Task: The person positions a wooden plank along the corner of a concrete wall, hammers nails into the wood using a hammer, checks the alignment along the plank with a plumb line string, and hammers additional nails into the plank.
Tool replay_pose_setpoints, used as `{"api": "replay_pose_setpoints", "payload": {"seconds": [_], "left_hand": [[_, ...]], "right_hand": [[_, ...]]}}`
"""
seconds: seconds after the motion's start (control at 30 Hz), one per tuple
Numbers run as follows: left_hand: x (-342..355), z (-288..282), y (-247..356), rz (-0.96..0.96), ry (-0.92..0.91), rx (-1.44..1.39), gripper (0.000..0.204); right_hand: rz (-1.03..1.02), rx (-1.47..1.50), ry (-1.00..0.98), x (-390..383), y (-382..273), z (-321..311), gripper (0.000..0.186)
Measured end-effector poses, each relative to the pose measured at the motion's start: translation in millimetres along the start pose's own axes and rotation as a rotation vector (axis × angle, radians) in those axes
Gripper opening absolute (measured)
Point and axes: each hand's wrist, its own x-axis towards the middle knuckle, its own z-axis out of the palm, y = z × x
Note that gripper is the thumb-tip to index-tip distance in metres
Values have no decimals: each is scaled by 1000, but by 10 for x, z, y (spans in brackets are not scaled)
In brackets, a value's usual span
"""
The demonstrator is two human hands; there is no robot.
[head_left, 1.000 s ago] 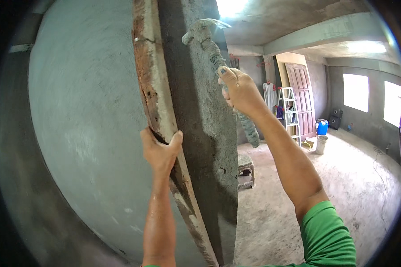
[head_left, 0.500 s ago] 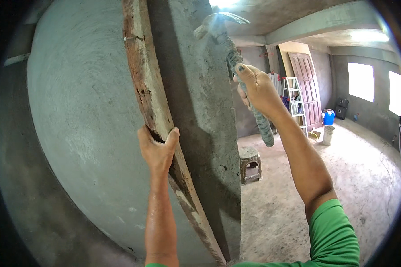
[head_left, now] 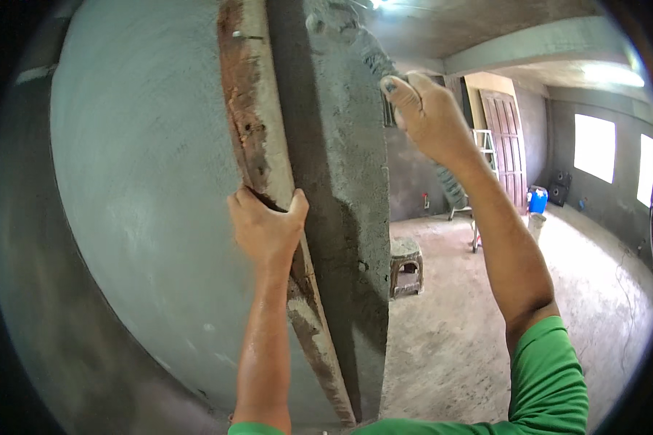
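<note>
A long, worn wooden plank stands at a slant against the corner of a grey plastered wall. My left hand grips it around mid-length, thumb on its right edge and fingers over the left. Near the plank's top, a nail sticks out of the wood. My right hand is raised to the right of the plank, closed around the wrapped handle of a claw hammer. The hammer's head is blurred and held up near the top of the wall, apart from the plank and the nail.
Smooth grey wall fills the left side; a rough wall edge lies behind the plank. Beyond it, a stool stands on the dusty floor. Farther back are a stepladder, a leaning wooden door, a blue container and a speaker.
The hammer and my right hand have moved up, its head tipping left toward the plank's upper part. The plank looks more upright, and my left hand on it appears higher and farther right.
</note>
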Motion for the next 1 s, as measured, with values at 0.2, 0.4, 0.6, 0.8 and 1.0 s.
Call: {"api": "replay_pose_setpoints", "payload": {"seconds": [0.2, 0.4, 0.6, 0.8, 1.0], "left_hand": [[-35, -79, -1, 23, 107, 101, 82], [-83, -40, 49, 53, 102, 50, 81], [-33, -2, -37, 38, 128, 54, 85], [-64, -18, -34, 88, 140, 52, 86], [-69, -15, -43, 78, 165, 79, 87]], "right_hand": [[-326, -11, 180, 465, -906, -248, 71], [-421, -567, 89, 1099, -236, 131, 71], [-312, -365, 104, 791, -418, 35, 70], [-127, -194, 44, 493, -463, -343, 73], [-352, -54, 290, 668, -862, -484, 75]]}}
